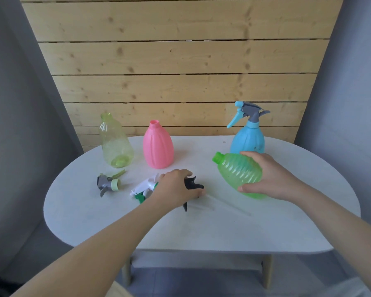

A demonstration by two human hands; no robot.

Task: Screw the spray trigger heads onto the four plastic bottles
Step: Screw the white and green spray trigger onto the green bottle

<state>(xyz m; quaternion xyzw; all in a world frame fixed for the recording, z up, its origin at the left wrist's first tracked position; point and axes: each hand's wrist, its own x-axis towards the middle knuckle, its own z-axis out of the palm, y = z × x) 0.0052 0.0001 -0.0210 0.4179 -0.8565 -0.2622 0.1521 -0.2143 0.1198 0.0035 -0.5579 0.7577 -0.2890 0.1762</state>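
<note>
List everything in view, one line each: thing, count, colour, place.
blue bottle: one, blue with trigger head fitted, table's far right.
pink bottle: one, pink, open neck, far centre.
clear yellow bottle: one, yellowish, open neck, far left.
green bottle: one, green, tilted in right hand.
grey trigger head: one, grey and pale green, lying left.
white trigger head: one, white and green, lying centre.
black trigger head: one, black, under left hand.
table: one, white.
left hand: on black trigger head.
right hand: gripping green bottle.

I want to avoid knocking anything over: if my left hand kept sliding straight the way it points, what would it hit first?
Probably the green bottle held tilted in your right hand. Your left hand, closed on the black trigger head, points right toward it, though depth is unclear.
</note>
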